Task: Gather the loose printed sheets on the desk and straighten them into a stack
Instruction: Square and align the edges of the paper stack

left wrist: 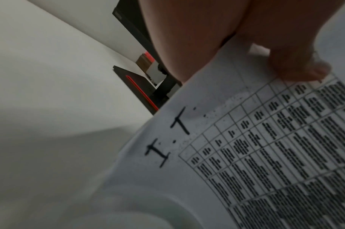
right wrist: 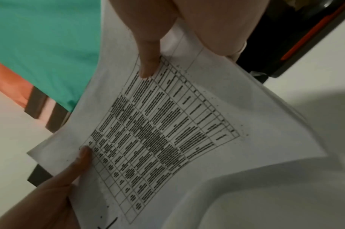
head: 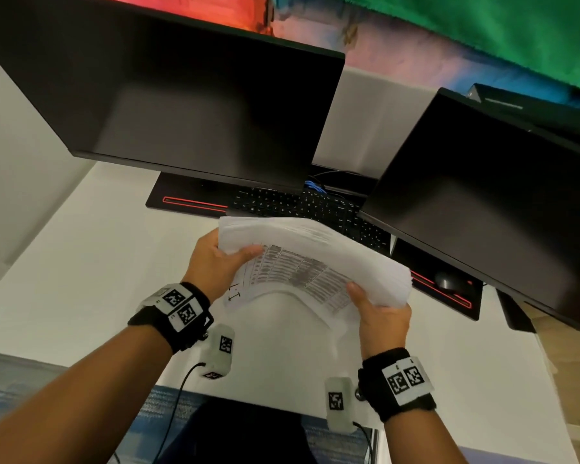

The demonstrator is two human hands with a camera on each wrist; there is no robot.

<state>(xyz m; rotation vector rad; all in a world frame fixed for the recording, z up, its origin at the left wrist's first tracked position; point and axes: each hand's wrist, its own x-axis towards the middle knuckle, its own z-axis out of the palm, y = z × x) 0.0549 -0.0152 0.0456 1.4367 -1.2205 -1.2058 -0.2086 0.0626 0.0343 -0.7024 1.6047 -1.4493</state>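
Note:
A thick bundle of white printed sheets [head: 308, 259] hangs above the white desk [head: 91, 262], bowed in the middle, its nearest page showing a table of dark text [left wrist: 275, 155] [right wrist: 159, 131]. My left hand [head: 215, 262] grips the bundle's left edge, thumb on the printed face. My right hand [head: 379, 313] grips the right edge, thumb [right wrist: 148, 62] lying on the table print. The left thumb [right wrist: 83, 156] shows in the right wrist view too. The edges of the sheets are slightly fanned, not flush.
Two dark monitors [head: 188, 105] [head: 489, 202] lean over the desk. Beneath them lie a black keyboard [head: 298, 205] and a black mat with red trim [head: 188, 204]; a mouse [head: 447, 281] sits at the right. Carpet and a chair lie past the desk's near edge.

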